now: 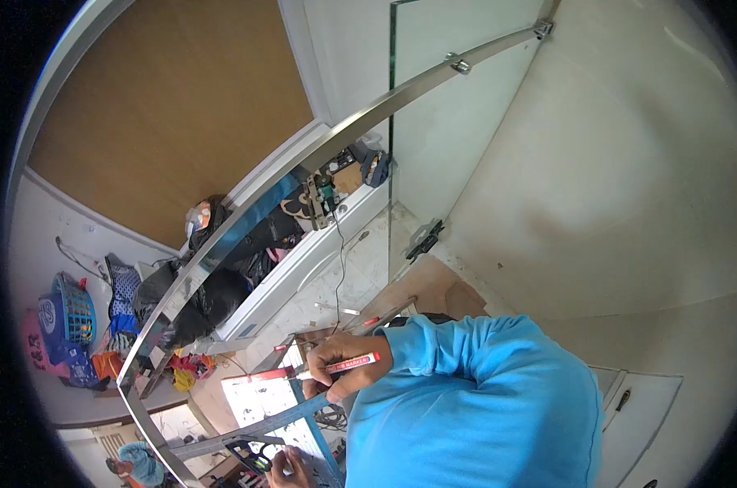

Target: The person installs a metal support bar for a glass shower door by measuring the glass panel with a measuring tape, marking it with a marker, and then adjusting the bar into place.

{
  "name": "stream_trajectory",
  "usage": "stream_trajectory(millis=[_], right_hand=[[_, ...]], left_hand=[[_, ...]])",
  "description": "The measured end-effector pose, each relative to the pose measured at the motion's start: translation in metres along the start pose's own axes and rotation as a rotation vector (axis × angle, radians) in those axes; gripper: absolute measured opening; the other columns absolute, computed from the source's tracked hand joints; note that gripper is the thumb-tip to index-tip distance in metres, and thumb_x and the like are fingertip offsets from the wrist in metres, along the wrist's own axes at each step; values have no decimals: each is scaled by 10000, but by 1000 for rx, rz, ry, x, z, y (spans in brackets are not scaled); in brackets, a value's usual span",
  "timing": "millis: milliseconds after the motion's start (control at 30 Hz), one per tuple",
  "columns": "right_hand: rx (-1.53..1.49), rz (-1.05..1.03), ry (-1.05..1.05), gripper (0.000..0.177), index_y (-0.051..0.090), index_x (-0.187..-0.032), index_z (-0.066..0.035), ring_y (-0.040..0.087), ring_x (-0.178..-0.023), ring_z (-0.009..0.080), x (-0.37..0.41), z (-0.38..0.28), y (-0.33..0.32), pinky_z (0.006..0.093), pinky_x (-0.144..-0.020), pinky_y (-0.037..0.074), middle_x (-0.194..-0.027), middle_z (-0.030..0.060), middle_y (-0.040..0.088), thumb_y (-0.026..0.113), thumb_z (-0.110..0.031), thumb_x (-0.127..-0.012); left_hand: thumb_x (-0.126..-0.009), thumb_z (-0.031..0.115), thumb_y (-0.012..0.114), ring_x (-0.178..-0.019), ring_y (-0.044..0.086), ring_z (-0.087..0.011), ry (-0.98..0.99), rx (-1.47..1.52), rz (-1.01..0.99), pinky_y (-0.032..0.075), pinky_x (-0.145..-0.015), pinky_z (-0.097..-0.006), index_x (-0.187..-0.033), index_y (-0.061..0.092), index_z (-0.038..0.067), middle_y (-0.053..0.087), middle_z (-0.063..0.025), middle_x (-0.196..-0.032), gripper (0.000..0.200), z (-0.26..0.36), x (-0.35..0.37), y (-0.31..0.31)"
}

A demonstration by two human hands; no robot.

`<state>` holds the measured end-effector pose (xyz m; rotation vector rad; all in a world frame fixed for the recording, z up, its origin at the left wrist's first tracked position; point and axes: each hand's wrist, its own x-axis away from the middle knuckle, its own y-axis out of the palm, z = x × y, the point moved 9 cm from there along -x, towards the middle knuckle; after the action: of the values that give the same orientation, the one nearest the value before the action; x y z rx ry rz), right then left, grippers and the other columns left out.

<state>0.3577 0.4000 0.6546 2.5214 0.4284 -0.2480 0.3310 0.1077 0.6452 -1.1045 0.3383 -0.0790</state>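
At the floor by the glass panel [433, 138], under the curved metal rail [303, 167]: right hand [336, 366] clenched round a red-and-white marker [354, 363], tip pointing left at the edge of a blue square [303, 411]. Left hand [291, 470] sits low on the square's far leg at the frame edge; can't tell if it grips or just presses. Square lies laid out on a white sheet [258, 398]. Judging by this: layout set, marking in hand. No drawn line is visible, so I can't say how much is marked. Bathtub [303, 268] behind holds tools.
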Motion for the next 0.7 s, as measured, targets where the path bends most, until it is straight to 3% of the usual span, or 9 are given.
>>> stream_trajectory(millis=[100, 133, 200, 233, 267, 367, 400, 500, 700], right_hand=[[-56, -28, 3, 211, 485, -807, -59, 608, -922, 189, 0, 9, 3, 297, -757, 484, -1034, 168, 634, 679, 22, -788], [30, -13, -21, 217, 481, -806, -61, 611, -936, 200, -1, 8, 1, 305, -766, 485, -1030, 174, 633, 684, 16, -791], [204, -33, -145, 246, 471, -800, -75, 621, -960, 237, -7, 1, -1, 329, -779, 492, -1013, 187, 633, 706, -3, -790], [167, -30, -133, 251, 462, -790, -85, 626, -957, 246, -7, 2, -1, 339, -770, 494, -1015, 186, 635, 699, -3, -803], [104, -25, -56, 256, 459, -791, -94, 633, -945, 253, -8, 8, 0, 344, -757, 506, -1026, 201, 633, 692, 10, -806], [170, -7, -126, 322, 454, -839, -116, 643, -895, 253, -10, 1, 1, 349, -739, 522, -988, 233, 643, 681, 100, -763], [117, -16, -101, 277, 452, -821, -93, 642, -957, 299, -14, -2, 4, 403, -825, 520, -1025, 240, 640, 643, 103, -783], [131, 67, -86, 332, 433, -824, -94, 663, -869, 251, -12, 6, -3, 343, -713, 546, -969, 266, 643, 687, 104, -748], [185, 30, -110, 359, 408, -855, -113, 647, -795, 189, -24, -4, 5, 296, -654, 527, -938, 256, 640, 697, 70, -746]], left_hand=[[-752, 325, 780, -665, 606, -265, 11, -149, 128, 489, -604, -366, -834, 728, 44, 627, -126, -742, 298, -8, 2, -2], [-762, 250, 762, -763, 585, -306, -193, -51, 19, 464, -687, -390, -898, 668, -47, 608, -177, -807, 340, -36, 2, 8], [-750, 252, 780, -693, 577, -256, -133, 130, 125, 456, -617, -376, -896, 698, -27, 610, -157, -752, 325, -55, 3, 16], [-736, 237, 785, -696, 582, -249, -146, -183, 93, 463, -629, -368, -875, 700, -19, 621, -141, -757, 304, -55, 5, 15], [-721, 215, 787, -699, 587, -260, -71, -64, 134, 467, -634, -368, -853, 699, -5, 636, -125, -770, 272, -42, 1, 9], [-648, 201, 782, -769, 560, -364, -124, 36, 70, 432, -686, -428, -846, 648, 4, 594, -149, -790, 310, -34, -2, 4], [-628, 199, 779, -775, 561, -348, -92, 19, 113, 423, -711, -431, -855, 655, 16, 598, -141, -792, 317, -27, -4, -1], [-641, 273, 776, -799, 569, -303, -124, -55, 90, 415, -758, -413, -875, 679, 70, 613, -91, -821, 325, -17, -7, -12], [-642, 284, 780, -863, 578, -293, -183, -16, 119, 404, -846, -432, -958, 675, 100, 615, -86, -889, 381, -17, 2, -24]])
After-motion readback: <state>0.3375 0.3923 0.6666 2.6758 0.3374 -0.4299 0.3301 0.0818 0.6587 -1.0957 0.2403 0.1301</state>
